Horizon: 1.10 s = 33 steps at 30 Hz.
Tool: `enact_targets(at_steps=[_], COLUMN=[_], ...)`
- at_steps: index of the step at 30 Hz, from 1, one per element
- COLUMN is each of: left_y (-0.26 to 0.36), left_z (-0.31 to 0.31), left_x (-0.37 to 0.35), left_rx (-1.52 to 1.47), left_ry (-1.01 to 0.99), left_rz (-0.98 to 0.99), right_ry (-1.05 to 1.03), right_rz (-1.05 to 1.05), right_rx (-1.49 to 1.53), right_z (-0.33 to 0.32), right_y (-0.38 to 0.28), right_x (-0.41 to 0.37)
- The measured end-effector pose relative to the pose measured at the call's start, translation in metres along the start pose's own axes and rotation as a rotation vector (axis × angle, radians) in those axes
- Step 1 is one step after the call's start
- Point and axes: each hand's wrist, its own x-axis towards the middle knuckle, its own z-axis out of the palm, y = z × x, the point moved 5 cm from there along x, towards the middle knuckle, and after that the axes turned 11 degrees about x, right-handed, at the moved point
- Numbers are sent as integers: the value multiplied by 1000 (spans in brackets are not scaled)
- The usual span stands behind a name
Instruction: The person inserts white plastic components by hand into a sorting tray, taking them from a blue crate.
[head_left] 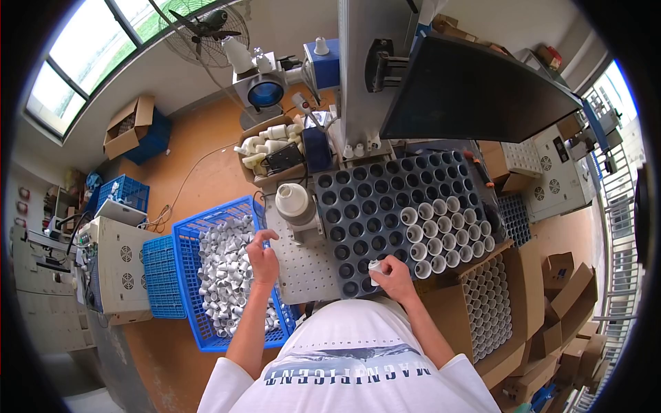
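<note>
My right hand [394, 278] has its fingers closed round a small white cup-shaped plastic part [374, 273], over the near edge of a black tray [335, 249] with rows of round holes. On the tray's right side, several similar white parts [434, 246] stand in the holes with their round mouths up. My left hand [263, 260] is raised between the blue crate [180, 275] and the perforated metal plate [303, 265]. Its fingers are partly bent, the index finger points right, and nothing shows in them. Loose white parts [224, 275] fill the crate in a heap.
A white round fixture [294, 204] stands on the plate. Behind the tray are a metal column [372, 124] and a black monitor [475, 93]. An open cardboard box [441, 313] at the right holds rows of white parts. A box of plastic pieces [272, 175] sits farther back.
</note>
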Motion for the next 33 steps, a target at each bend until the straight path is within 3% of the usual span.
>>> enact_targets(at_steps=[3,8,11,13,16,20,21,22,24,26,27,28,33], left_y=[42,102,105,105,114,45,16,-27,-98,-113,-137,-120,-58], left_z=[-14,1,24,17,-43,-138,-161,-179,-199,-178,-158,-133,-26], left_x=[48,102,113,115,108,70,52,34,-17,-57,-76,-85,-111], left_rx=[-10,-99,-151,-280,-271,15,218,275,288,257,263,225,121], left_ry=[165,255,-172,-51,148,458,546,619,633,552,471,419,-59], left_rz=[57,224,105,143,103,14,-91,-22,-209,-409,-422,-433,-297], right_ry=[7,-6,-72,-107,-156,-118,-103,-89,-75,-63,-64,-62,-47], right_rz=[-6,-102,-213,-315,-509,-709,-727,-746,-748,-731,-756,-786,-846], right_rx=[-23,-19,54,117,275,187,179,168,153,156,153,147,143], right_z=[-8,-6,22,51,99,132,135,134,136,138,140,141,132], right_y=[-6,-59,-121,-172,-206,-191,-187,-183,-179,-178,-178,-178,-165], right_x=[6,35,59,67,83,100,101,102,102,104,104,105,100])
